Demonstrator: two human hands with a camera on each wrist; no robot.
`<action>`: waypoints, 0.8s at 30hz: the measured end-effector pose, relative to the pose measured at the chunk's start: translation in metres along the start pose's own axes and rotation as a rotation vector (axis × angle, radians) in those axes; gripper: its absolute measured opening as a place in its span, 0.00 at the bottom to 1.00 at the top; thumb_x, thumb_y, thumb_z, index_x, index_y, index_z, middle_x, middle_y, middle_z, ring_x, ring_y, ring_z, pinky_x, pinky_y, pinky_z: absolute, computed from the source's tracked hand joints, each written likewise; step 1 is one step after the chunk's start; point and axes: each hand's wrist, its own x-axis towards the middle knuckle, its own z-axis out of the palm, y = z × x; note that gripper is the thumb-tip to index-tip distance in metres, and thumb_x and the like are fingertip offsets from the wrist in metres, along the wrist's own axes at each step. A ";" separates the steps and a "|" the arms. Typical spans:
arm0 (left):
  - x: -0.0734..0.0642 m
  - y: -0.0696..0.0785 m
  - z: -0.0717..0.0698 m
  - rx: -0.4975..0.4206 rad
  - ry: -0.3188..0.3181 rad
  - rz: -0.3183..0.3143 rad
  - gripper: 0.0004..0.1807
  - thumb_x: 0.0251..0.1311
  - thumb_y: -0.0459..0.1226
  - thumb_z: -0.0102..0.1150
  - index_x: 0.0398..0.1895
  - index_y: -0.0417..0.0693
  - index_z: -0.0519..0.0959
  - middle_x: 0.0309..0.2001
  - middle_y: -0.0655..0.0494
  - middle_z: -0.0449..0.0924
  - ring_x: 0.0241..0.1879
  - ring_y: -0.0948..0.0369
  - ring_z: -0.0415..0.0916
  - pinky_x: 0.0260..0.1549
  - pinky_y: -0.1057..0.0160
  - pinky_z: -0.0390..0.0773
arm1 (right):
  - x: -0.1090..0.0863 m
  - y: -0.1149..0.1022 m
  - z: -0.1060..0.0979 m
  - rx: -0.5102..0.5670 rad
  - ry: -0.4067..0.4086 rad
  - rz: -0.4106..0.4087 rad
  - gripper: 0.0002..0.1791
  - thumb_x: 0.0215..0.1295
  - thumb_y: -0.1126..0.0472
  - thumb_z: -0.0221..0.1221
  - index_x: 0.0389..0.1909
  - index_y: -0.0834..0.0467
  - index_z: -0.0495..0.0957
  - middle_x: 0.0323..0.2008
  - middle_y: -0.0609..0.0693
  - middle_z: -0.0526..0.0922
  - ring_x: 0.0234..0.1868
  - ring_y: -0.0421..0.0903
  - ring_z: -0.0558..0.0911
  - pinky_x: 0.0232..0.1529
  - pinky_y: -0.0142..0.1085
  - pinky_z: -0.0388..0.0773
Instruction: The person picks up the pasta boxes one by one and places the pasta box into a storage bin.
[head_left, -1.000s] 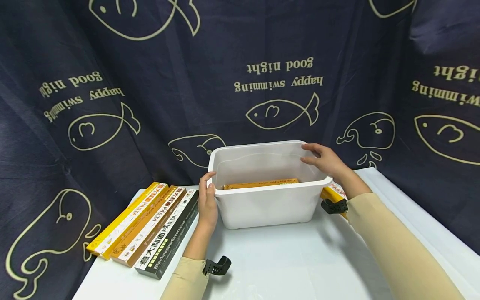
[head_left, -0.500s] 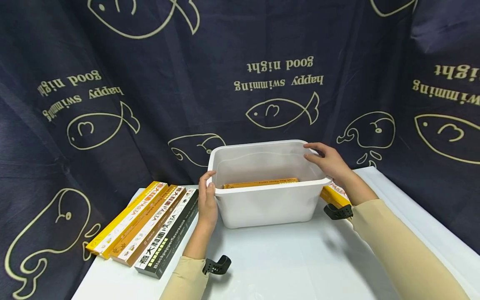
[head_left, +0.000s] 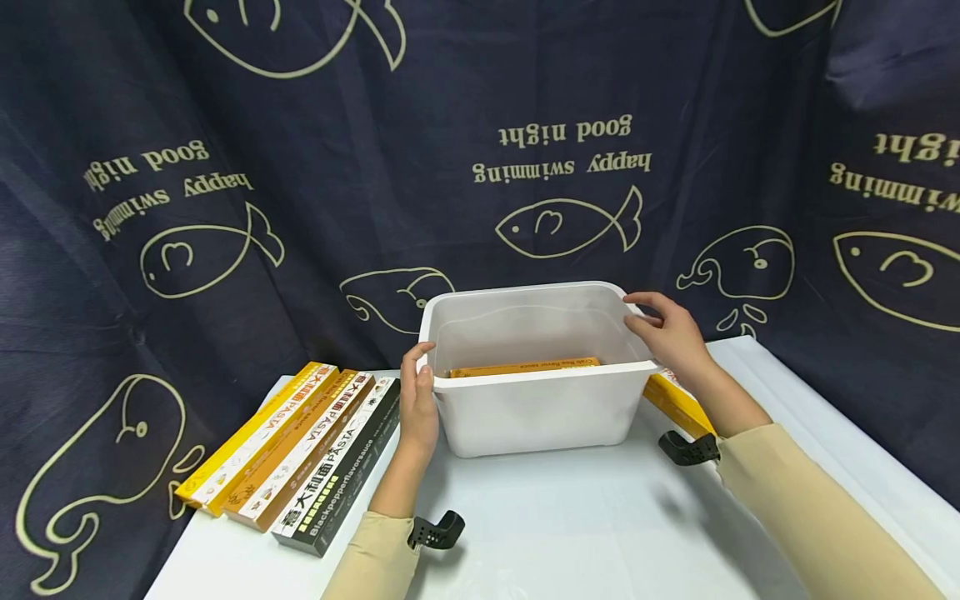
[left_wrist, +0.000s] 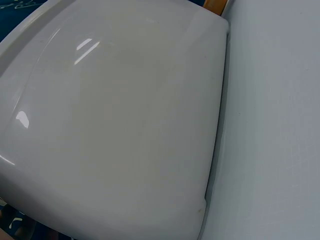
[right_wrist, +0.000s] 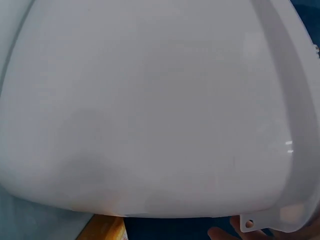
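Note:
A white plastic storage bin (head_left: 536, 412) stands upright on the table in the head view. Inside it lies an orange pasta box (head_left: 525, 367), mostly hidden by the front wall. My left hand (head_left: 418, 408) grips the bin's left rim, its fingertips hooked over the edge. At the right rim is my right hand (head_left: 675, 333), with thumb and forefinger apart and their tips right at the edge. The bin's wall (left_wrist: 125, 110) fills most of the left wrist view. In the right wrist view, a few fingers (right_wrist: 220, 234) show beside the rim tab.
Yellow (head_left: 258, 437), brown (head_left: 300, 454) and black (head_left: 337, 471) pasta boxes lie side by side on the left of the white table (head_left: 555, 533). Another yellow box (head_left: 678, 404) lies behind my right forearm. A dark blue curtain (head_left: 420, 192) hangs behind the table.
My right hand has drawn back to the right, its fingertips moving from over the bin's inside to the rim. The left hand and the bin stay in place.

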 end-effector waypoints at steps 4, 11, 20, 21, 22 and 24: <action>0.000 0.001 0.000 -0.001 -0.006 -0.007 0.26 0.70 0.46 0.33 0.66 0.49 0.66 0.70 0.48 0.63 0.67 0.50 0.62 0.66 0.42 0.58 | -0.008 -0.001 -0.001 0.021 0.042 0.017 0.25 0.74 0.53 0.53 0.69 0.54 0.68 0.73 0.62 0.64 0.69 0.66 0.70 0.58 0.63 0.75; -0.001 0.000 -0.001 0.009 0.004 0.006 0.25 0.70 0.45 0.34 0.66 0.47 0.66 0.70 0.46 0.64 0.67 0.46 0.63 0.65 0.43 0.60 | -0.021 0.000 -0.005 0.060 0.064 0.006 0.26 0.75 0.52 0.52 0.70 0.55 0.65 0.74 0.61 0.63 0.71 0.64 0.68 0.63 0.62 0.71; -0.001 0.001 0.000 0.009 0.000 -0.007 0.26 0.69 0.46 0.34 0.66 0.49 0.66 0.71 0.47 0.63 0.67 0.48 0.62 0.66 0.42 0.59 | -0.037 0.003 -0.006 0.027 0.090 -0.005 0.27 0.75 0.50 0.51 0.71 0.53 0.64 0.73 0.61 0.65 0.70 0.64 0.69 0.62 0.61 0.72; -0.001 0.001 -0.001 0.006 -0.001 -0.009 0.26 0.69 0.46 0.34 0.66 0.48 0.66 0.70 0.47 0.63 0.67 0.49 0.62 0.66 0.42 0.59 | -0.039 0.004 -0.007 0.027 0.091 -0.006 0.28 0.75 0.49 0.51 0.71 0.53 0.64 0.73 0.61 0.64 0.71 0.64 0.69 0.62 0.62 0.71; -0.001 0.001 0.000 0.005 -0.001 -0.008 0.26 0.69 0.46 0.34 0.66 0.48 0.66 0.70 0.47 0.63 0.67 0.49 0.62 0.66 0.42 0.59 | -0.041 0.004 -0.008 0.028 0.092 -0.007 0.28 0.75 0.49 0.52 0.71 0.53 0.64 0.74 0.60 0.64 0.71 0.64 0.69 0.63 0.64 0.70; -0.001 0.001 0.000 -0.002 -0.003 -0.010 0.26 0.69 0.46 0.34 0.66 0.48 0.66 0.70 0.47 0.63 0.67 0.49 0.62 0.66 0.42 0.59 | -0.044 0.005 -0.009 0.031 0.096 -0.009 0.28 0.75 0.49 0.52 0.71 0.52 0.64 0.74 0.60 0.63 0.71 0.64 0.69 0.62 0.66 0.69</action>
